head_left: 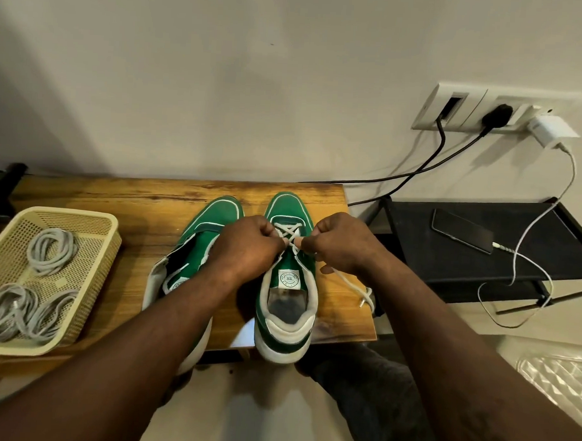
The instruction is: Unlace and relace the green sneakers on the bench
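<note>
Two green sneakers with white soles stand toe-away on the wooden bench [124, 196]. The right sneaker [288, 300] carries a white lace [287, 232] crossed through its front eyelets. My left hand [248, 243] pinches the lace at the left side of the eyelets. My right hand [340, 242] pinches it at the right side, and a loose lace end [353, 284] trails from under this hand to the bench's right edge. The left sneaker [213, 217] shows no lace, its tongue area open and partly hidden under my left forearm.
A cream plastic basket [93, 218] with several coiled grey laces or cords sits at the bench's left end. Right of the bench stands a black shelf [416, 225] with a phone [461, 229] on a white charging cable. Wall sockets [494, 109] with plugs are above it.
</note>
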`<state>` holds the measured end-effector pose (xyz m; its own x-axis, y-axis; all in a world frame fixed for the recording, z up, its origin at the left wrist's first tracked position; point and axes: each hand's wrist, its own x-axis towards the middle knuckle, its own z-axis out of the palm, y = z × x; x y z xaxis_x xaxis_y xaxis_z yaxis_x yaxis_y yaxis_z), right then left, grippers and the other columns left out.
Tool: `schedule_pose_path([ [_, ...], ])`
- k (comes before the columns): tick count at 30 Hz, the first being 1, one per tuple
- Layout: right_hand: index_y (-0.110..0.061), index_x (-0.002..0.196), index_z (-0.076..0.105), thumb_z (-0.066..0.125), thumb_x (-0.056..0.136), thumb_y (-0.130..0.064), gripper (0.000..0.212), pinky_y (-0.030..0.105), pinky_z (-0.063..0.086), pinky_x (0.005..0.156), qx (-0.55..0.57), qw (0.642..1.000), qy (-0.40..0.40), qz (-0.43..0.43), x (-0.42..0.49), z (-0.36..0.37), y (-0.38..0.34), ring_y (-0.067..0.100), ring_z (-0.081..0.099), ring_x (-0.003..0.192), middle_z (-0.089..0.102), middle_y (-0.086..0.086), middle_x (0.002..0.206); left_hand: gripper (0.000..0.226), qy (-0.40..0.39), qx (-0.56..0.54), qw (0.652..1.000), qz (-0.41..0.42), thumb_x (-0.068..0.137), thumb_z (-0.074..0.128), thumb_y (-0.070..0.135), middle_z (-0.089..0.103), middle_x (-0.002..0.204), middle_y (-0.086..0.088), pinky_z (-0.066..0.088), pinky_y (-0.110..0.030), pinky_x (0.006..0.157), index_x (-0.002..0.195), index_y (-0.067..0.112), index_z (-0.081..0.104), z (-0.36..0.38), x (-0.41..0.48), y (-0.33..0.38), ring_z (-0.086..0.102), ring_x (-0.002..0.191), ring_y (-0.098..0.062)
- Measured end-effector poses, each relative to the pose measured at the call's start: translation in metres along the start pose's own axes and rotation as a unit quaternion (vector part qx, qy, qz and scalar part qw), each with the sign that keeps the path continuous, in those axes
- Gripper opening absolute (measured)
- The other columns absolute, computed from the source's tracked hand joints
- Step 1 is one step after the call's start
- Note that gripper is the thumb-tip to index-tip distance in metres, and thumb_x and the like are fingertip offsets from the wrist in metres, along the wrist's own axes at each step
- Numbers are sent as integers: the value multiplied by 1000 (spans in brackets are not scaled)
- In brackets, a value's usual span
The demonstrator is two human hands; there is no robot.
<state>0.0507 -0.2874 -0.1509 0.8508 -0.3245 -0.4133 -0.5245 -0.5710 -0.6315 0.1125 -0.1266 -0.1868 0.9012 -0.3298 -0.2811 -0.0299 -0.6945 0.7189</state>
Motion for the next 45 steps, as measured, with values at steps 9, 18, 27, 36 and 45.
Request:
schedule_pose_path([
  [9,-1,87,76,75,86,-25,24,55,62,83,-53,998,-17,-21,5,1,1,36,74,89,77,16,89,18,70,-7,997,-20,100,65,24,68,81,1,57,-41,74,82,22,64,2,1,0,67,80,-25],
  [18,2,91,74,74,88,-24,26,56,62,83,-44,999,-18,-25,5,0,3,36,74,91,76,17,91,13,61,-27,997,-34,98,62,15,70,86,-6,62,-52,78,86,18,65,-2,2,3,69,82,-31],
  [27,-4,91,71,72,92,-23,19,49,66,79,-42,999,-30,-9,5,-2,2,29,78,82,77,12,90,13,61,-26,997,-33,94,62,12,70,85,-2,64,-53,74,88,23,64,-3,1,6,70,79,-27],
  [36,-15,85,72,76,95,-36,24,43,66,73,-49,998,35,-30,5,-8,4,18,76,69,77,2,76,30,85,-164,983,17,93,70,8,72,90,-3,65,-51,73,101,35,59,-11,-4,15,74,80,-26],
  [45,-16,86,74,71,97,-17,11,43,66,74,28,993,78,-78,2,-15,-2,13,75,66,78,-4,74,20,100,-264,958,54,97,65,3,78,92,1,58,-25,63,96,18,78,-36,-16,34,72,75,-16],
])
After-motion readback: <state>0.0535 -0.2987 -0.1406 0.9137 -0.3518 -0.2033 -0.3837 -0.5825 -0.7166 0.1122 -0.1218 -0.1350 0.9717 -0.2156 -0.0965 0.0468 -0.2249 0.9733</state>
